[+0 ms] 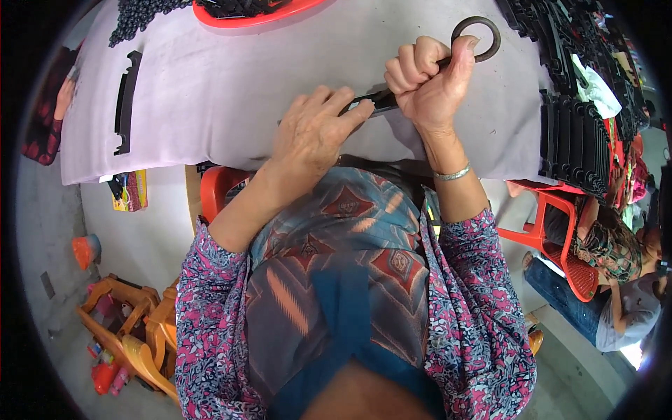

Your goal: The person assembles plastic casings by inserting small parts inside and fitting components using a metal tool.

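My right hand (430,84) is a fist with the thumb raised, wrapped around a dark metal tool with a ring end (495,49). The ring stands out past the thumb; the fist hides most of the shaft. Lower left of it, my left hand (315,129) is closed over a black plastic part (381,99), palm down above the table's near edge. This part reaches from under my left fingers to my right fist. Whether the tool touches it is hidden.
Left on the pale tablecloth (231,84) lies a notched black strip (127,105). A red tray (259,21) and a heap of small black pieces (143,17) sit at the far side. Stacked black parts (574,140) line the right edge, near a red chair (546,227) and other people.
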### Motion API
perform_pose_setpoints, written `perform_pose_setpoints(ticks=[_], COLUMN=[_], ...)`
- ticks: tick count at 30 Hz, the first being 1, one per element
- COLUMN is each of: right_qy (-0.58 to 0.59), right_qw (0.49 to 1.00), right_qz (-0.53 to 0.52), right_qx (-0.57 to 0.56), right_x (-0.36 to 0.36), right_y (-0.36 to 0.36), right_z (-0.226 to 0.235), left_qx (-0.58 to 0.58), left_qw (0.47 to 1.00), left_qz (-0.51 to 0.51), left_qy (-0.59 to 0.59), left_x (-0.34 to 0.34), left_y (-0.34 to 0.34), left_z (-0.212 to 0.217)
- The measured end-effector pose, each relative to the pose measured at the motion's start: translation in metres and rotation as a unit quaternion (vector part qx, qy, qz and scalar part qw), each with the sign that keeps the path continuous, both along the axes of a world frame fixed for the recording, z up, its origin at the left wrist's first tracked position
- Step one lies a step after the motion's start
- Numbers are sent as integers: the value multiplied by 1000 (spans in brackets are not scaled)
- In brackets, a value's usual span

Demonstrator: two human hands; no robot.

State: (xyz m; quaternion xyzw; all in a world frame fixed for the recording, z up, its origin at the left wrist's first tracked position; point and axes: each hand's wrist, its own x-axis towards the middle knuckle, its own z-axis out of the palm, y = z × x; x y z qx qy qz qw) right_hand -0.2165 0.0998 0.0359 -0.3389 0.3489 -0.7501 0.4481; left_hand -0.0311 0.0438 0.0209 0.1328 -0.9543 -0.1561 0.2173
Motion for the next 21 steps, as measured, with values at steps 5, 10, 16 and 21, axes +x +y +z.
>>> perform_pose_setpoints(ticks=[5,10,16,21], right_qy=[14,3,9,14], right_qw=[1000,1000,999,999], right_qz=[-8,-17,-31,-38], right_qx=[17,15,14,15], right_x=[1,2,2,4], right_y=[-1,-2,-4,-6], right_z=[-1,-2,-2,-3], left_qx=[1,9,6,-13], left_qw=[1000,1000,1000,1000], left_qz=[-2,-10,-12,-11], left_qy=[-17,-16,-1,23], left_x=[1,0,-1,-3], left_y=[-1,-3,-2,-2], left_z=[2,2,2,-1])
